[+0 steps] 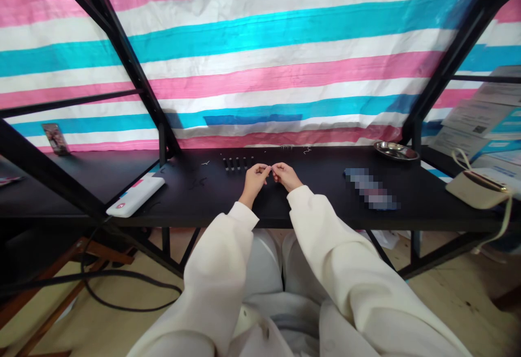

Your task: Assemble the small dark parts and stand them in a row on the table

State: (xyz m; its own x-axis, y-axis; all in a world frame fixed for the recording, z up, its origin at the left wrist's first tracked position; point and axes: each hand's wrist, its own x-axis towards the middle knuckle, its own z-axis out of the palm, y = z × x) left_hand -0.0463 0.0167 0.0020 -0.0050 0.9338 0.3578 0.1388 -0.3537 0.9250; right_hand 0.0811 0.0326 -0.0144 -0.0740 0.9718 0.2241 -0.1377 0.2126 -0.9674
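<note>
Over the black table [317, 194], my left hand [255, 177] and my right hand [285, 175] meet with their fingertips together. Both are closed in a pinch. Whatever sits between the fingers is too small to make out. Just beyond my left hand stands a row of several small dark cylinders [238, 164] with pale lower ends. Farther back, close to the striped sheet, lies a group of tiny pieces [286, 147]. Thin white scraps [307, 150] are scattered near them.
A white box-like case [136, 197] lies at the left. At the right are a round metal dish [395, 151], a blurred-out flat item [371, 189] and a cream pouch [476, 189] with a strap. Black frame posts [442, 69] rise on both sides before a striped sheet [285, 31].
</note>
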